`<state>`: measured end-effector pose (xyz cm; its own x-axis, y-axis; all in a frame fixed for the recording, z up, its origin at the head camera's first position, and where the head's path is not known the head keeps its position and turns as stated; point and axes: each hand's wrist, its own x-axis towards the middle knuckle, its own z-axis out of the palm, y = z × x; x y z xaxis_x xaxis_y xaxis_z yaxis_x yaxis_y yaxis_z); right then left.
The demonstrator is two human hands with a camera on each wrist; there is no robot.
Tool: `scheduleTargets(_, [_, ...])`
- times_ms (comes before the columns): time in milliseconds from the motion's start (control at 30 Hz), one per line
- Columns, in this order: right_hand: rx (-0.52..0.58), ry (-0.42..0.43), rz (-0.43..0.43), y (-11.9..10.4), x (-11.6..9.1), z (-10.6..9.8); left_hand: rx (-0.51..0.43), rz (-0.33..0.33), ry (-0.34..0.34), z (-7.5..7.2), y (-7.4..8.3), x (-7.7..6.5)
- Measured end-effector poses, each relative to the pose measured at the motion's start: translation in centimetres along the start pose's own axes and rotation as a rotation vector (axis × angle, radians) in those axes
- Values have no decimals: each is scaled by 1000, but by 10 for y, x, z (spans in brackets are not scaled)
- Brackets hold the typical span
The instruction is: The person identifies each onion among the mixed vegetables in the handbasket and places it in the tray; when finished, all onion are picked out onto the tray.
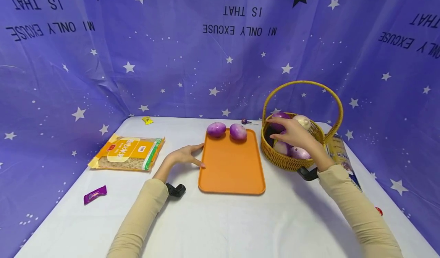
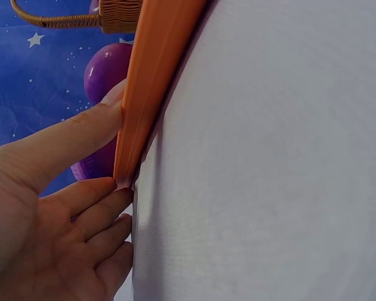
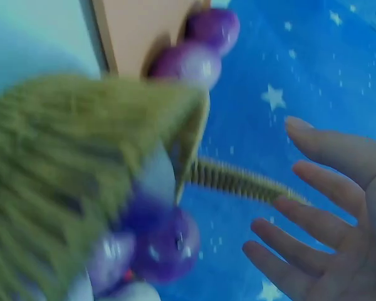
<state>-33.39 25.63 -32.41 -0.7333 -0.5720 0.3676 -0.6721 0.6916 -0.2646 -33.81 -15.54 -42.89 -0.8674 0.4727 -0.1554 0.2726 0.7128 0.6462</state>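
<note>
My left hand [image 1: 185, 154] touches the left edge of the orange tray [image 1: 231, 166], thumb and fingers spread along it. The left wrist view has the thumb [image 2: 75, 141] against the rim. Two glossy purple-and-white egg-shaped pieces [image 1: 216, 129] [image 1: 238, 132] sit at the tray's far end. Over the wicker basket [image 1: 285, 162] is my right hand [image 1: 292, 132], its fingers apart and holding nothing. Inside the basket lie several similar purple pieces [image 1: 298, 152] and a whitish round one [image 1: 302, 121]. In the right wrist view the hand [image 3: 332, 232] is beside the basket's handle [image 3: 238, 182].
An orange food packet [image 1: 128, 153] lies on the left, with a purple wrapped bar [image 1: 95, 195] nearer me. At the back are a yellow wrapped sweet [image 1: 147, 120] and a lollipop [image 1: 245, 121]. Another packet [image 1: 338, 153] lies partly behind the basket; its tall handle [image 1: 302, 82] arches up.
</note>
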Motion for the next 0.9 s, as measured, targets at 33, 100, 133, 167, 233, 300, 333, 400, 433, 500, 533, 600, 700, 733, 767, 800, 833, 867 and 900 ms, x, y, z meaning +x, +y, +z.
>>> scheduleTargets(33, [-11,-7,10,3,-1,-5,0,3,0,0,0,0])
scheduleTargets(100, [-37,-30,32,10,-1,-13,3,2,2,0,-1,0])
scheduleTargets(133, [-46,-49,46,14,0,-17,3,1,2,-1,-1,1])
scheduleTargets(167, [-57,-67,62,17,0,-21,3,2,2,-1,-1,1])
scheduleTargets(233, [-71,-108,96,22,2,-26,5,3,-1,-1,-1,1])
scheduleTargets(300, [-83,-143,125,27,5,-31,5,5,-3,-1,-1,1])
scheduleTargets(333, [-92,-158,138,30,7,-33,4,5,-4,-1,-1,1])
scheduleTargets(400, [-111,-181,165,36,11,-36,2,5,-4,-2,-1,1])
scheduleTargets(433, [-118,-190,169,39,13,-36,1,3,-4,-2,0,1])
scheduleTargets(500, [-124,-201,169,47,18,-37,-1,0,-1,-2,1,0])
scheduleTargets(533, [-122,-206,164,52,20,-36,-2,1,0,-2,1,0])
scheduleTargets(600, [-122,-212,149,60,25,-35,-2,-5,-1,-2,2,0])
scheduleTargets(700, [-103,-207,156,72,31,-30,-1,-4,0,-2,3,-1])
scheduleTargets(733, [-96,-206,163,75,33,-29,-1,-5,0,-1,3,-1])
scheduleTargets(767, [-92,-201,172,77,34,-28,-1,-7,1,-1,3,-1])
scheduleTargets(800, [-87,-195,184,80,36,-26,-2,-5,3,-1,3,-1])
scheduleTargets(833, [-81,-189,194,81,37,-24,-4,-1,5,0,3,-1])
scheduleTargets(867, [-80,-186,205,83,37,-23,-5,0,5,0,3,-1])
scheduleTargets(900, [-82,-187,217,85,37,-21,-6,0,3,1,2,-1])
